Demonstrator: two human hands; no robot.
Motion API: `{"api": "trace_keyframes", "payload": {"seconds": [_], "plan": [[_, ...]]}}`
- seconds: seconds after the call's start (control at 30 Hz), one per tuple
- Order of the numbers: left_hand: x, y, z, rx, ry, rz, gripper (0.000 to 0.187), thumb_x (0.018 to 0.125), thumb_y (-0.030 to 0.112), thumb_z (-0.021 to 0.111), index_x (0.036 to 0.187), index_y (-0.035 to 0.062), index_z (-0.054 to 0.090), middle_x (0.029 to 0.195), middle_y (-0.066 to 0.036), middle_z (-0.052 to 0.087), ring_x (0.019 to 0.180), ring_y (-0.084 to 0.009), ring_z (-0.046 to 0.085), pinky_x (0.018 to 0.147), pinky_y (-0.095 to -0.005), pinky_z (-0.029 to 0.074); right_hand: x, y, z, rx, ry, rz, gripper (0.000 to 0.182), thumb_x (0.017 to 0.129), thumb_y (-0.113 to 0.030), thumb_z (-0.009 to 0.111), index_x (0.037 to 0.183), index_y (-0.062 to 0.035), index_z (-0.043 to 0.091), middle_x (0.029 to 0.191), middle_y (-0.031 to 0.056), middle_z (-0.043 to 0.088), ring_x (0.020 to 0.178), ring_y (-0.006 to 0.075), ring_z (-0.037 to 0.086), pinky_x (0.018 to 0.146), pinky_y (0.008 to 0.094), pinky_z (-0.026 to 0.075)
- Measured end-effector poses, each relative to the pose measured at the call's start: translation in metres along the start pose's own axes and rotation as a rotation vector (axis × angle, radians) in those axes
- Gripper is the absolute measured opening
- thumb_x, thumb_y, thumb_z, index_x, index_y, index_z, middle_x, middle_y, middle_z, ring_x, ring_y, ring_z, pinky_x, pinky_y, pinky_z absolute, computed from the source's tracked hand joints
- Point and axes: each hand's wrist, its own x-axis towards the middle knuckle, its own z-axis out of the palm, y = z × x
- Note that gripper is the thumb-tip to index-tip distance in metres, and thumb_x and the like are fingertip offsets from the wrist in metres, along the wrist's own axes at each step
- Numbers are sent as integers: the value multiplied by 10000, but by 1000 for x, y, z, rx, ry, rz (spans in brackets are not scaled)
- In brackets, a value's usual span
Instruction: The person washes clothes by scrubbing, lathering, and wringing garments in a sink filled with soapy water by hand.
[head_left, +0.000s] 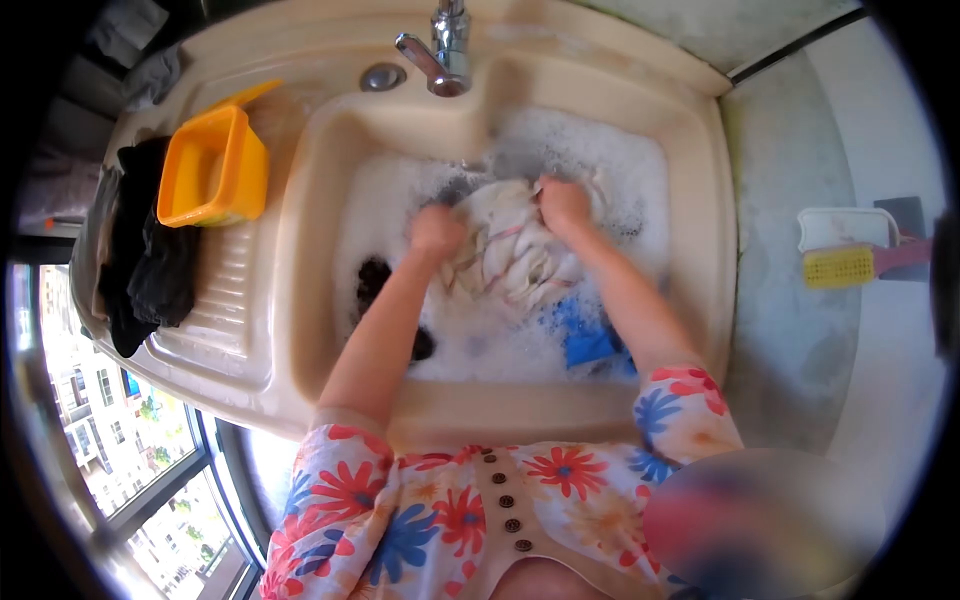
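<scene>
A wet whitish cloth with thin reddish stripes (515, 250) lies bunched in the suds of the sink basin (320, 230). My left hand (438, 232) is closed on its left side, and my right hand (565, 205) grips its upper right part. Foam hides some of the fingers and the cloth's edges. Below my right wrist, a blue piece of fabric (590, 342) pokes out of the foam. Dark fabric (373, 280) shows through the suds beside my left forearm.
A chrome faucet (449, 60) rises behind the basin. On the ribbed drainboard (215, 300) at left stand an orange plastic container (240, 175) and a pile of dark clothes (160, 270). A yellow scrub brush (840, 267) is by the right wall. Windows are at lower left.
</scene>
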Motion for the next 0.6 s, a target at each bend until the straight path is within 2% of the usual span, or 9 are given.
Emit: {"api": "trace_keyframes", "payload": {"seconds": [0.1, 0.2, 0.3, 0.4, 0.47, 0.5, 0.53, 0.57, 0.6], "plan": [[14, -8, 19, 181, -124, 107, 306, 733, 259, 535, 840, -7, 640, 889, -199, 616, 885, -325, 588, 787, -390, 464, 5, -3, 14, -98, 81, -49, 184, 727, -161, 496, 841, -83, 616, 752, 146, 622, 727, 292, 609, 653, 390, 474], [4, -12, 1, 88, 182, 108, 294, 749, 252, 509, 872, 20, 642, 932, -184, 610, 885, -327, 588, 788, -375, 466, -3, -7, -38, 111, -192, 86, 231, 747, -191, 515, 872, -30, 622, 847, 152, 627, 777, 327, 601, 726, 385, 477], [1, 4, -59, -75, -6, -53, 260, 758, 247, 501, 875, 69, 650, 928, -157, 619, 894, -314, 587, 802, -369, 464, -5, 32, -46, 179, 18, -43, 206, 747, -178, 501, 774, -16, 625, 721, 134, 636, 624, 276, 618, 604, 352, 504], [-6, 26, -91, 153, -39, 101, 236, 753, 234, 503, 875, 101, 655, 848, -115, 640, 844, -286, 609, 791, -364, 469, -19, 22, -95, 382, -236, 270, 191, 756, -154, 482, 716, -22, 615, 561, 108, 597, 430, 200, 564, 443, 311, 478], [-32, 67, -145, 54, -51, 79, 210, 741, 193, 516, 855, 80, 650, 735, -108, 641, 686, -245, 634, 714, -347, 491, -12, 28, -133, 545, -91, 125, 201, 772, -118, 449, 655, -32, 588, 471, 84, 551, 344, 146, 507, 350, 279, 428], [-41, 82, -172, 27, -41, 167, 198, 738, 173, 516, 847, 69, 645, 692, -101, 634, 609, -218, 623, 661, -331, 495, -13, 25, -168, 606, -85, 71, 179, 799, -134, 470, 656, -49, 537, 520, 69, 554, 396, 140, 518, 347, 271, 420], [-49, 94, -198, -1, -35, 254, 187, 735, 153, 516, 838, 57, 640, 649, -95, 626, 532, -191, 613, 607, -316, 498, -29, 9, -214, 637, 50, -8, 177, 813, -145, 466, 672, -57, 527, 505, 55, 538, 410, 137, 522, 367, 256, 419], [-66, 111, -227, -84, 13, 336, 168, 715, 128, 544, 832, 26, 608, 596, -34, 561, 444, -111, 549, 390, -243, 427, -47, -8, -255, 737, 140, -48, 174, 821, -179, 481, 715, -56, 543, 505, 48, 537, 413, 137, 518, 388, 242, 421], [-71, 124, -249, -175, 53, 407, 195, 711, 143, 554, 850, 20, 613, 620, -41, 564, 447, -95, 540, 387, -239, 423, -54, -16, -291, 689, 248, -94, 182, 830, -201, 484, 780, -48, 569, 553, 43, 558, 445, 131, 528, 403, 244, 427]]}}
